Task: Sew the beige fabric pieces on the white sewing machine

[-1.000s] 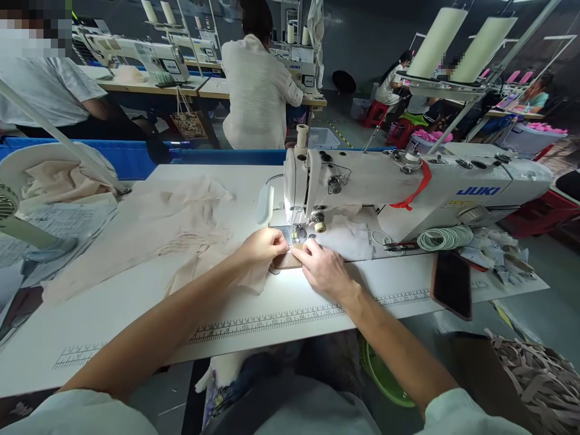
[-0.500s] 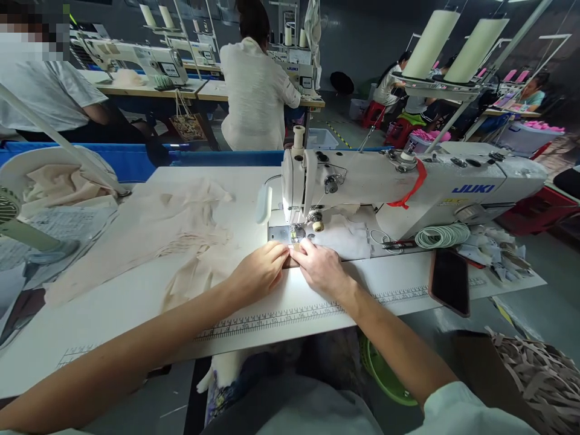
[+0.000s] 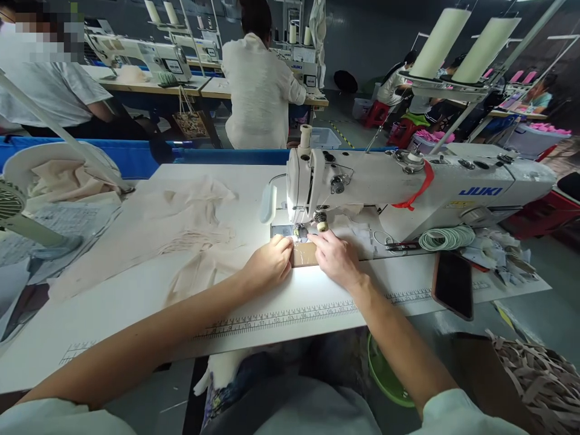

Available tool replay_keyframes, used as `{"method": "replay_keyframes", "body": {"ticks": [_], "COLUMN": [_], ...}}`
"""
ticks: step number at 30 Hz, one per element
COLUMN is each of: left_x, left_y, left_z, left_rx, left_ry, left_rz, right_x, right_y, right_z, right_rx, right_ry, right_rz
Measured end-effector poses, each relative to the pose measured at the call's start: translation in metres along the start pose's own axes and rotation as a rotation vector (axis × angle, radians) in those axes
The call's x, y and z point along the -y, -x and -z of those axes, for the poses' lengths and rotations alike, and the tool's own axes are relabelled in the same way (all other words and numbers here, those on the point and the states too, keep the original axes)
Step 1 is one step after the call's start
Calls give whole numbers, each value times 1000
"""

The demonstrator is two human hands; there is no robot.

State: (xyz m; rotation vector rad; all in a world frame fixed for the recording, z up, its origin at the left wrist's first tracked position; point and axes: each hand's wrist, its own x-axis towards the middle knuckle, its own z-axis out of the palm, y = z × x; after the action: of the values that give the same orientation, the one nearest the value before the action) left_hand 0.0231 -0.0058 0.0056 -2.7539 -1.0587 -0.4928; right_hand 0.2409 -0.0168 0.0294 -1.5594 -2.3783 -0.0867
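On my head view, the sewing machine (image 3: 362,181) stands at twelve o'clock; from its needle, the left hand (image 3: 270,263) sits at eight, fingers curled; the right hand (image 3: 339,258) at four, forefinger extended; I cannot tell whether either grips anything; pale fabric (image 3: 190,223) lies at nine, a brown plate (image 3: 304,256) between the hands.

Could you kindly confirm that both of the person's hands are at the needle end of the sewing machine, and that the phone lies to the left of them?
Not quite: in the head view, the phone lies to the right of both the left hand and the right hand. The hands are indeed at the needle end of the sewing machine.
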Motion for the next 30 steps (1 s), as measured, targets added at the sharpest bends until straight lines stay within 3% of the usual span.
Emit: {"method": "replay_keyframes", "body": {"ticks": [13,16,19,24,30], "left_x": [4,4,5,5,6], "left_y": [-5,-5,-5,-6,-9], "left_z": [-4,-3,-1,0,-1], "left_rx": [-1,10,16,0,0], "left_ry": [14,31,21,-12,-23], "left_rz": [-7,-13,-30,-40,-39], "right_x": [-1,-5,-10,-13,-5], "right_y": [4,-2,-16,-29,-17], "right_z": [-6,-6,-2,1,-4], "right_rx": [-35,-80,-45,-9,-48], "right_ry": [-114,-260,-336,-325,-272], "right_rz": [-19,-79,-179,-253,-259]}}
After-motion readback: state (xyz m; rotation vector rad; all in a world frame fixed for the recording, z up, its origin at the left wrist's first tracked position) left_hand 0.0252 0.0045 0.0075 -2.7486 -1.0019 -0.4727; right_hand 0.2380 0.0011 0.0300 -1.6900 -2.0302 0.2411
